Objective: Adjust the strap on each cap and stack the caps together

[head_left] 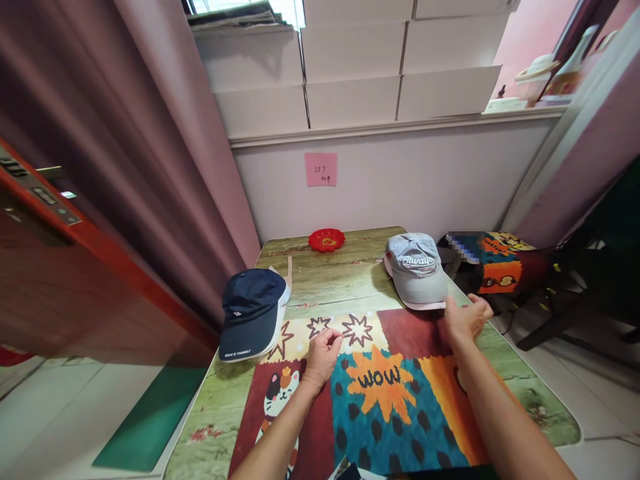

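My left hand (323, 353) is over the upper part of a painted mat (395, 433), its fingers curled together and nothing showing in them. My right hand (465, 321) is by the brim of a light grey cap (417, 270) with "Always" lettering. Its thumb is at the brim's corner, and I cannot tell whether it touches; the other fingers stretch away to the right. A navy cap (253, 307) with a white-edged brim sits at the table's left side, apart from my left hand. The mat bears a cat, star bursts and "WOW".
A red scalloped dish (327, 240) lies at the back of the wood-patterned table (345, 270). A pink note (321, 169) is stuck on the wall. Curtains hang on both sides, with an open door (75, 300) at left. Some dark-edged items poke in at the bottom edge.
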Motion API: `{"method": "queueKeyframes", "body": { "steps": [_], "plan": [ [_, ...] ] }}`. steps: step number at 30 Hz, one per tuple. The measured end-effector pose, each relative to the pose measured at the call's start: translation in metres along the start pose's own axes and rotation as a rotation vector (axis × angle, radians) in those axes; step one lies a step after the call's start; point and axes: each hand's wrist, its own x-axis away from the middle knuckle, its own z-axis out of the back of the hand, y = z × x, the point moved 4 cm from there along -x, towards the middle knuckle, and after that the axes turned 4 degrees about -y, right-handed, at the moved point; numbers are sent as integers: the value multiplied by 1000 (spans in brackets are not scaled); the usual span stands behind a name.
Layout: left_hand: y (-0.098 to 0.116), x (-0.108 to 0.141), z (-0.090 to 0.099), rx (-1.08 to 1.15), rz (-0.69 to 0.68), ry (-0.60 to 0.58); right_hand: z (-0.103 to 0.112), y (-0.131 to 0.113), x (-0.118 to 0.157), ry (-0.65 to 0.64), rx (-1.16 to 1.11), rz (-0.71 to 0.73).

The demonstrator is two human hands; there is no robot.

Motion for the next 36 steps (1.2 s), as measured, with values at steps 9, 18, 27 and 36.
{"method": "queueKeyframes", "body": {
  "steps": [9,18,27,36],
  "plan": [
    [1,5,-1,-83,-24,15,-60,-65,-1,-42,551,220],
    [0,10,-4,-114,-40,-29,-38,-33,-49,-299,464,113],
    [0,12,-5,-99,-76,-59,-43,-20,-38,-241,447,74],
    [-2,15,-5,-79,-108,-73,-37,-8,10,-115,651,464]
  ]
}}
